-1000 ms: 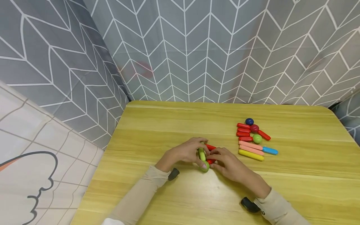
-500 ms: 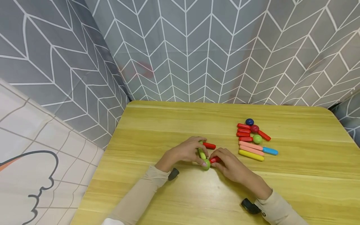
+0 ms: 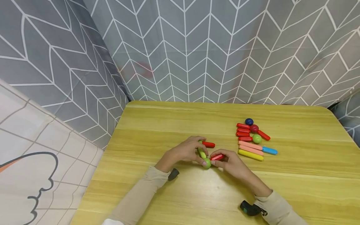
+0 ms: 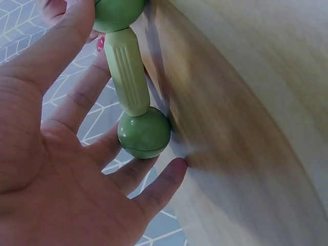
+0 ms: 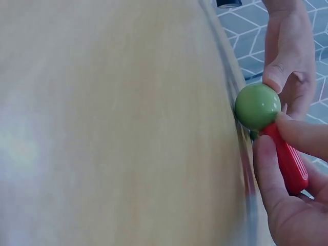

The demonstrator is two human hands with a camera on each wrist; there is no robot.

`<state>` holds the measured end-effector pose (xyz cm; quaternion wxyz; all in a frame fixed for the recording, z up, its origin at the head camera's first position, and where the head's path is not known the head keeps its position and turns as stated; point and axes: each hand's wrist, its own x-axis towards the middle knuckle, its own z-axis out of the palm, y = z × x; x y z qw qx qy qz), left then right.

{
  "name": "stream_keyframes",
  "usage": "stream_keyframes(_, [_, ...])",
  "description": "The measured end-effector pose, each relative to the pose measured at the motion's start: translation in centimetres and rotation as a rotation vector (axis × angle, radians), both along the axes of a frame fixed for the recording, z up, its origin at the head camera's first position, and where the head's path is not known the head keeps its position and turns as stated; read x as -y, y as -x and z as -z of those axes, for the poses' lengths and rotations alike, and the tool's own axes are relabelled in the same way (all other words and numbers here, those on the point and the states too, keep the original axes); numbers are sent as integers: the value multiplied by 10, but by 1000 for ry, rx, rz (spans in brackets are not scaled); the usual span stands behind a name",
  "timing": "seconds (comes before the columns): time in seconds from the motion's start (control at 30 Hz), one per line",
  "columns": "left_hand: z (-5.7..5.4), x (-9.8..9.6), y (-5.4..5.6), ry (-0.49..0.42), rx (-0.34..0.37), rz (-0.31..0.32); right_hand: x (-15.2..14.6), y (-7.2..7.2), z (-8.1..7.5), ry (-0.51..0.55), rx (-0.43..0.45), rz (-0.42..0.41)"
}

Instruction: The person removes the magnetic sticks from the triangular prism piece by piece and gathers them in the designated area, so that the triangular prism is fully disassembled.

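Observation:
My left hand (image 3: 185, 152) holds a light-green rod (image 4: 128, 72) with a green ball at either end. The thumb lies against the near ball (image 3: 207, 163), while the fingers reach over the far ball (image 4: 144, 133) and partly cover it in the head view. A red rod (image 3: 209, 144) points right from that far end. Between thumb and fingertips, my right hand (image 3: 233, 164) pinches another red rod (image 5: 291, 163). Its tip meets the near green ball (image 5: 258, 106) in the right wrist view; whether it is joined there I cannot tell.
To the right on the wooden table (image 3: 157, 122) lie several red rods (image 3: 243, 130), a blue ball (image 3: 249, 121), a dark red ball (image 3: 254, 128), a green ball (image 3: 257, 138), pink rods (image 3: 250, 145), a blue rod (image 3: 269, 150) and a yellow rod (image 3: 251, 155). A patterned curtain (image 3: 197, 56) hangs behind.
My right hand has shifted slightly right and turned, so more of its red rod shows. The far red rod has come into fuller view. My left hand stays almost where it was.

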<state>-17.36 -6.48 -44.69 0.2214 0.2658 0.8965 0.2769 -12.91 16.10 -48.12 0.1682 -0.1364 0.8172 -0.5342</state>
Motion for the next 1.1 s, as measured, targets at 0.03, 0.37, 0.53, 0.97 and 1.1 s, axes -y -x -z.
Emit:
stream_keyframes(0.03, [0, 0, 0, -4, 3, -2, 0, 0, 0, 8, 19, 16])
stream_keyframes(0.37, [0, 0, 0, -5, -9, -6, 3, 0, 3, 82, 112, 87])
stream_keyframes(0.53, [0, -1, 0, -6, -8, -8, 3, -1, 3, 68, 105, 86])
stream_keyframes(0.97, [-3, 0, 0, 11, -8, 13, 6, -3, 5, -8, 17, 76])
stream_keyframes(1.1, [-4, 0, 0, 15, -13, 25, 6, -3, 4, -8, 11, 75])
